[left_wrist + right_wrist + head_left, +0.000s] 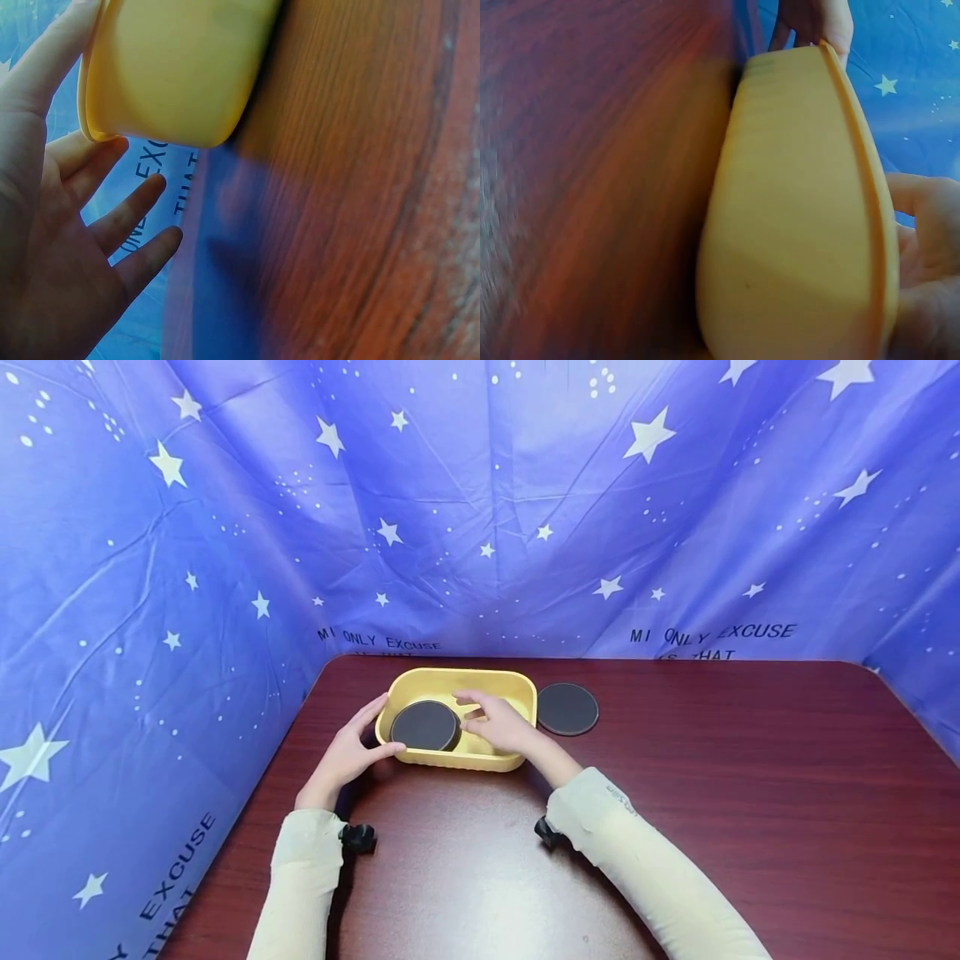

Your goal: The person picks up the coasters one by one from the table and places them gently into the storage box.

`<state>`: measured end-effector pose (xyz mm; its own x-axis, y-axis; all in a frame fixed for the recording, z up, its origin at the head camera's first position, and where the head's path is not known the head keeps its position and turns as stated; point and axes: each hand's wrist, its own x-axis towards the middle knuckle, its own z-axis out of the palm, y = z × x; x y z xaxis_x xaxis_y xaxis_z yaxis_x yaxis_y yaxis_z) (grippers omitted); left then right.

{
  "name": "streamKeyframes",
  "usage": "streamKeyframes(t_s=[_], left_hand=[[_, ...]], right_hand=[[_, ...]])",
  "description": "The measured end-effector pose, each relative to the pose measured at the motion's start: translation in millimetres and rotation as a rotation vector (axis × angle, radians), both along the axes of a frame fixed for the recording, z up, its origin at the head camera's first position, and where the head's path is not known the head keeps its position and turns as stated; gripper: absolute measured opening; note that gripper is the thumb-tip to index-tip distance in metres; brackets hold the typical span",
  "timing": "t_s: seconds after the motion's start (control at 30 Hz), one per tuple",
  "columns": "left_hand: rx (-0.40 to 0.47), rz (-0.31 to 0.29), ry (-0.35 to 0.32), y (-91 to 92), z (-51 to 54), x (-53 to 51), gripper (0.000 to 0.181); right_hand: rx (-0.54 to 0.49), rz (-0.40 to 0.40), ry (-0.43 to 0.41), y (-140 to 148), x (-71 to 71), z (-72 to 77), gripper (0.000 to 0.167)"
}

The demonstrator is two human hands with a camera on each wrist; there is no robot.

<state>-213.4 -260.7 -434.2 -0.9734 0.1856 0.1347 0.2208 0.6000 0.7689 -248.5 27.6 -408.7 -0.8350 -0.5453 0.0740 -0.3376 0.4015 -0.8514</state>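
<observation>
A yellow oblong bin [468, 762] stands on the table, with a round black coaster [425, 726] in its left half. That coaster's edge looks thick; whether more lie beneath, I cannot tell. My left hand [349, 755] touches the bin's left end, thumb at the front rim and fingers along the left side. In the left wrist view its lower fingers [139, 214] are spread and free of the bin. Over the bin's right half is my right hand [497, 723], fingers loosely bent beside the coaster, with nothing seen in them. The right wrist view shows the bin's wall [795, 202] hiding part of this hand.
Another round black coaster [567, 709] lies flat on the table, close to the bin's right end. The dark red wooden table [750, 793] runs back to a blue star-patterned curtain [487, 510], which also hangs along the left side.
</observation>
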Motion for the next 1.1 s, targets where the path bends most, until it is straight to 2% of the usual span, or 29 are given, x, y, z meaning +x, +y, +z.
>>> streamKeyframes(t_s=[0.2, 0.4, 0.57, 0.8, 1.1], left_hand=[[-0.005, -0.004, 0.001, -0.7, 0.4, -0.2, 0.091], [-0.010, 0.000, 0.009, -0.6, 0.8, -0.8, 0.090], [0.001, 0.000, 0.000, -0.5, 0.2, -0.9, 0.090], [0.008, -0.002, -0.001, 0.3, 0.2, -0.6, 0.090], [-0.011, 0.001, -0.006, -0.8, -0.7, 1.8, 0.090]], right_hand=[[-0.134, -0.062, 0.042, 20.9, -0.9, 16.8, 0.051], [-0.230, -0.195, 0.108, 54.5, -5.9, 23.1, 0.048], [-0.221, -0.278, 0.129, 85.3, -10.5, 19.6, 0.048], [-0.176, -0.346, 0.052, 124.6, -16.7, 6.0, 0.055], [-0.096, -0.352, -0.056, 161.6, -17.5, -11.6, 0.062]])
